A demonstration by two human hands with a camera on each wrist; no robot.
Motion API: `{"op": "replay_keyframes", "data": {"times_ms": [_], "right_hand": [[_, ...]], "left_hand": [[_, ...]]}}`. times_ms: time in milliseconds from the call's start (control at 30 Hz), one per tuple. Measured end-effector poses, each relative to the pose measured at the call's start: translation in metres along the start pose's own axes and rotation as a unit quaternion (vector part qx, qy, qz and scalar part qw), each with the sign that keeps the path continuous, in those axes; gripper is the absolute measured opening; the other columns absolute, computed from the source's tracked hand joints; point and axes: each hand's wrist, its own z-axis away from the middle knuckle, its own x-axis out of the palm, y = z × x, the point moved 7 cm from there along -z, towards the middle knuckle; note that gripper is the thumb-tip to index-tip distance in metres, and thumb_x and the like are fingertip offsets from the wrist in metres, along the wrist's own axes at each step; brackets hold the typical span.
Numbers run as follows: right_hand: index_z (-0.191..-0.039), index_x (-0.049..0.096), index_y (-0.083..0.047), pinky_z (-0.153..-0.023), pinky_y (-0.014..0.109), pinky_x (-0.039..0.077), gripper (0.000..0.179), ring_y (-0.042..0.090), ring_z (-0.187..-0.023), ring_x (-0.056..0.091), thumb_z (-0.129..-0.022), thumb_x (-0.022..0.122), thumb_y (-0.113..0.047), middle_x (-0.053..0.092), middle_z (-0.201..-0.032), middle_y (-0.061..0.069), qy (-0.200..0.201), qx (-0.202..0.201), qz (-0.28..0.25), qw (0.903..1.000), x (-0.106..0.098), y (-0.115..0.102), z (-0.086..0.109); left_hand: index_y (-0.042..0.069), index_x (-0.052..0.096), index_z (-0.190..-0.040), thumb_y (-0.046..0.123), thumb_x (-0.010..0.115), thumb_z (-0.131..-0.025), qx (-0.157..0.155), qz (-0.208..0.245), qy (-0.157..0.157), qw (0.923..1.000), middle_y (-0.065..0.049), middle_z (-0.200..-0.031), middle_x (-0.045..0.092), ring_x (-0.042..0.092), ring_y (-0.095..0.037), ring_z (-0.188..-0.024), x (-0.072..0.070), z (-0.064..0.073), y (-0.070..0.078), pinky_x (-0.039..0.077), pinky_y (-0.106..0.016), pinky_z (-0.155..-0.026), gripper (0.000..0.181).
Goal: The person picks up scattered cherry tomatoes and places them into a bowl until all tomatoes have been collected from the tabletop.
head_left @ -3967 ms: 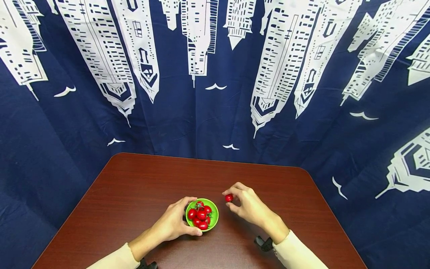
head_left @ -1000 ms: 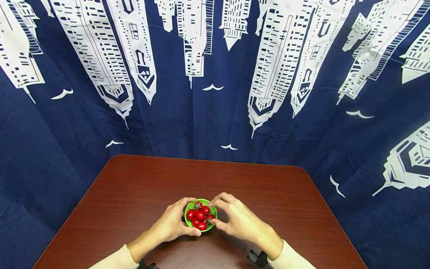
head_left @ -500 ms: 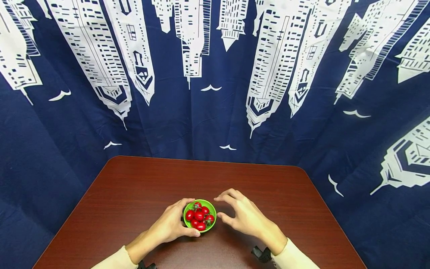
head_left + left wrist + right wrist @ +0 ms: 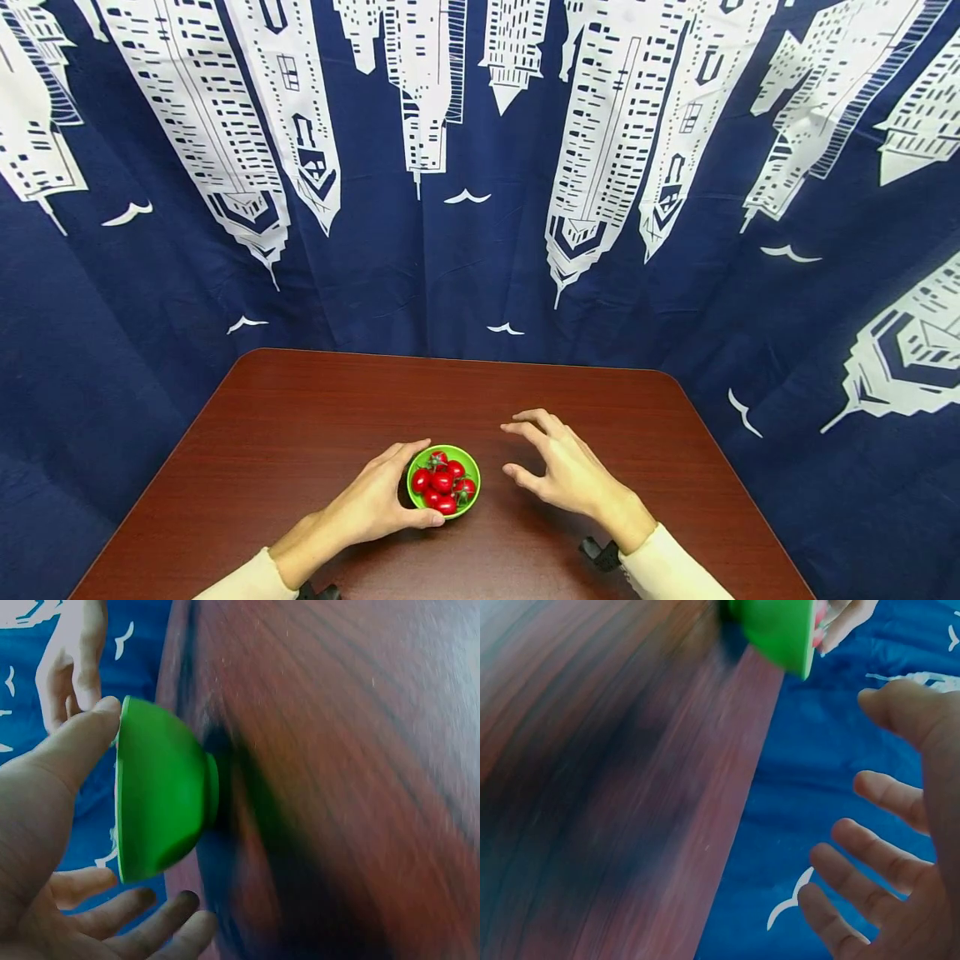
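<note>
A small green bowl (image 4: 476, 498) stands on the table and holds several red cherry tomatoes (image 4: 442, 482), some with green stems. My left hand (image 4: 372, 505) reaches around the bowl's left side. Its thumb and index finger hold opposite sides of the rim, while the other fingers spread loosely beneath the index finger in the left wrist view. Right of the bowl, my right hand (image 4: 573, 473) hovers above the table, holding nothing. In the right wrist view its fingers (image 4: 870, 859) are spread and relaxed, apart from the bowl.
The reddish-brown wooden table (image 4: 322, 396) has rounded far corners. A dark blue cloth (image 4: 375, 275) printed with white buildings and birds hangs behind and beside it. Black wrist straps (image 4: 600, 553) sit below both hands.
My right hand, pinching a cherry tomato four seconds ago, went to the bowl, let the tomato go there and drew back right with fingers spread. My left hand stays at the bowl.
</note>
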Motion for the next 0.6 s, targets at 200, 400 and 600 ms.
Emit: {"op": "replay_keyframes", "data": {"times_ms": [200, 400, 600], "right_hand": [[-0.157, 0.070, -0.028, -0.107, 0.060, 0.061, 0.067, 0.029, -0.142, 0.072, -0.098, 0.093, -0.049, 0.067, -0.160, 0.007, 0.002, 0.013, 0.014, 0.9998, -0.006, 0.020, 0.008], [-0.160, 0.068, -0.029, -0.106, 0.061, 0.060, 0.072, 0.032, -0.141, 0.072, -0.097, 0.093, -0.052, 0.063, -0.164, 0.005, 0.001, 0.013, 0.038, 0.9992, -0.011, 0.036, 0.015], [-0.165, 0.064, -0.029, -0.110, 0.066, 0.060, 0.079, 0.036, -0.143, 0.071, -0.096, 0.092, -0.057, 0.060, -0.170, 0.008, -0.007, 0.016, 0.054, 0.9984, -0.015, 0.053, 0.024]], "left_hand": [[0.012, 0.062, -0.166, 0.056, 0.100, -0.091, 0.020, -0.014, 0.033, 0.9991, -0.006, -0.156, 0.073, 0.073, -0.031, -0.141, -0.017, -0.004, -0.009, 0.062, -0.058, -0.119, 0.095], [0.018, 0.067, -0.162, 0.052, 0.096, -0.097, 0.032, -0.075, 0.084, 0.9931, -0.002, -0.155, 0.074, 0.075, -0.032, -0.142, -0.044, -0.006, -0.022, 0.063, -0.058, -0.116, 0.078], [0.021, 0.067, -0.163, 0.058, 0.092, -0.098, 0.043, -0.162, 0.102, 0.9806, -0.005, -0.160, 0.072, 0.072, -0.037, -0.144, -0.067, -0.007, -0.036, 0.062, -0.067, -0.114, 0.078]]}}
